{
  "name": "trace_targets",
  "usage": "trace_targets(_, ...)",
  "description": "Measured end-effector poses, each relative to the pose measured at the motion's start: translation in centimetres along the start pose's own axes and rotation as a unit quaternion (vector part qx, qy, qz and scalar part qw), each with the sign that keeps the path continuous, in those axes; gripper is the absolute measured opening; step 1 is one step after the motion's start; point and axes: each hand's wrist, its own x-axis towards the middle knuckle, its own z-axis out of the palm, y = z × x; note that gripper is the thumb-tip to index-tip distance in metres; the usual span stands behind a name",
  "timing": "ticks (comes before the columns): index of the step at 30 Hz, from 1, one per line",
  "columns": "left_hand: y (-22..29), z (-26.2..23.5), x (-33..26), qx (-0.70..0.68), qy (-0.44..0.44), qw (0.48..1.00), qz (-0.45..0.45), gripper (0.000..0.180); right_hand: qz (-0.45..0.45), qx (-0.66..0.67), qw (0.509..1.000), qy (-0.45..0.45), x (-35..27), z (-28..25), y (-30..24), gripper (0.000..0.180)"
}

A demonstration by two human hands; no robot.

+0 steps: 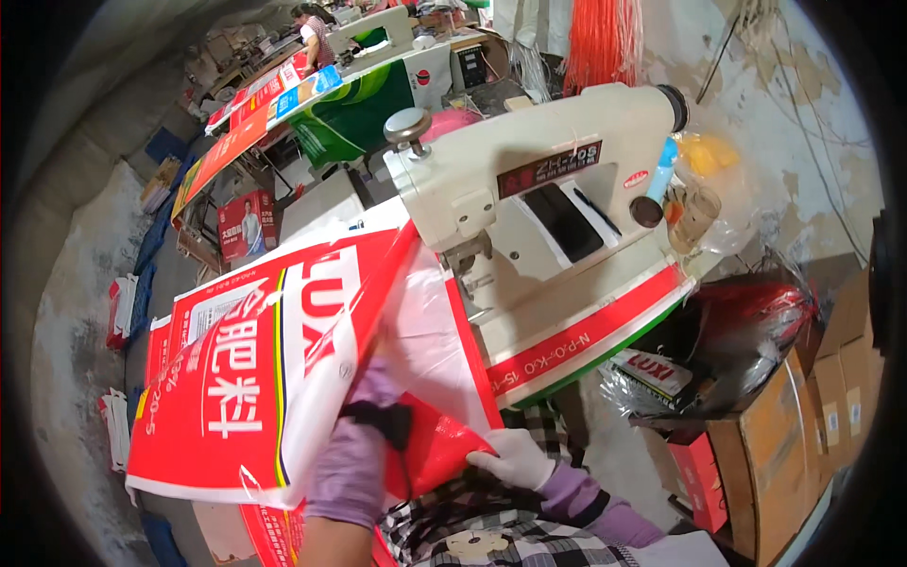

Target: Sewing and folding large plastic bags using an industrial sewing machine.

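A large red and white printed woven sack point(227, 378) lies across the sewing machine's bed, its upper layer lifted and folded back. My left forearm point(351, 477), in a purple sleeve with a black band, reaches up under that lifted layer; the hand itself is hidden by the sack. In a white glove, my right hand point(515, 458) pinches the sack's red lower edge between thumb and fingers. Just beyond the sack stands a cream industrial sewing machine point(463, 203). Its needle area is close to the sack's upper right edge.
A dark phone point(564, 223) and a pen point(597, 212) rest on the machine bed. Cardboard boxes point(779, 463) and plastic-wrapped material point(746, 321) stand at the right. Red strands point(605, 42) hang at the back. Another person point(314, 38) works at a far table, upper left.
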Motion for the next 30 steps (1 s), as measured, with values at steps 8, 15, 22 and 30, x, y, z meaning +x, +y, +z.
trace_targets(8,-4.8,-3.3,1.6,0.399,-0.101,0.897,0.16,0.07,-0.069,-0.008,0.997,0.025,0.2,-1.1,-2.5,0.032)
trace_targets(15,-3.8,2.6,-7.2,0.337,-0.12,0.925,0.129,0.053,-0.093,-0.018,0.995,0.011,-0.2,-0.3,0.1,0.028)
trace_targets(22,18.9,-11.3,-20.6,0.433,-0.216,0.871,0.084,0.058,0.072,0.124,0.99,0.014,-0.9,-1.7,3.8,0.029)
trace_targets(30,0.6,-29.1,-26.9,0.595,0.12,0.794,-0.043,0.039,-0.059,-0.053,0.996,0.034,7.4,-1.3,3.5,0.026)
